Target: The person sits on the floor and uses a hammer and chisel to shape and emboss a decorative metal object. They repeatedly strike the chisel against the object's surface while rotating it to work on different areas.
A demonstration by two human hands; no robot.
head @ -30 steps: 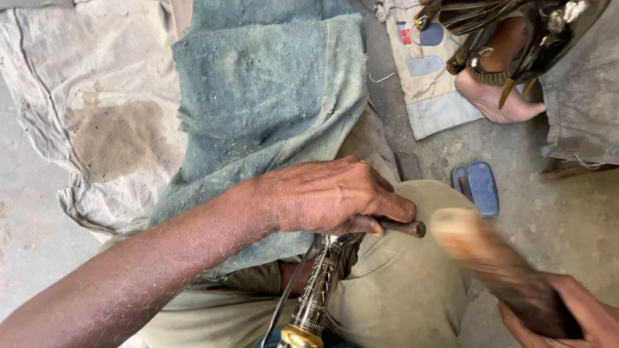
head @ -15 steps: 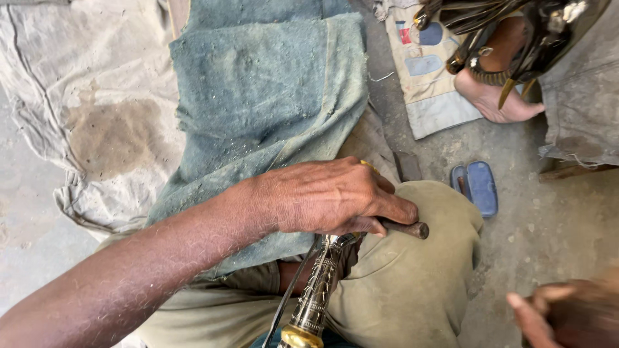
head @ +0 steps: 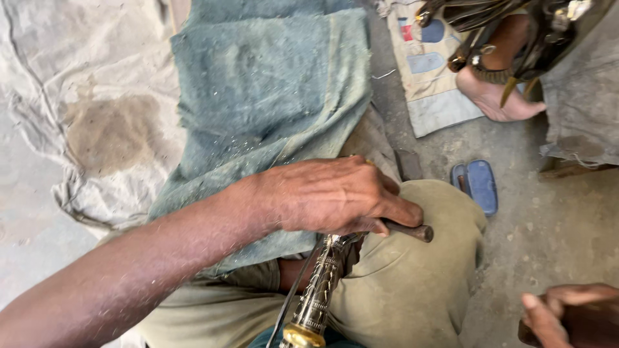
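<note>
Head view: left hand (head: 335, 193) clenches dark rod (head: 412, 231) above ornate metal piece (head: 319, 290).

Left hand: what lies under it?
Under the left hand, a dark rod tip juts out past the fingers, and an engraved metal piece runs down from beneath it over the olive trousers. How they meet is covered by the palm.

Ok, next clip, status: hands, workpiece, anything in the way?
Left hand clamped over a dark rod, pinning the ornate metal piece on the knee. Right hand low right, gripping something dark. Green cloth ahead; nothing blocking.
</note>
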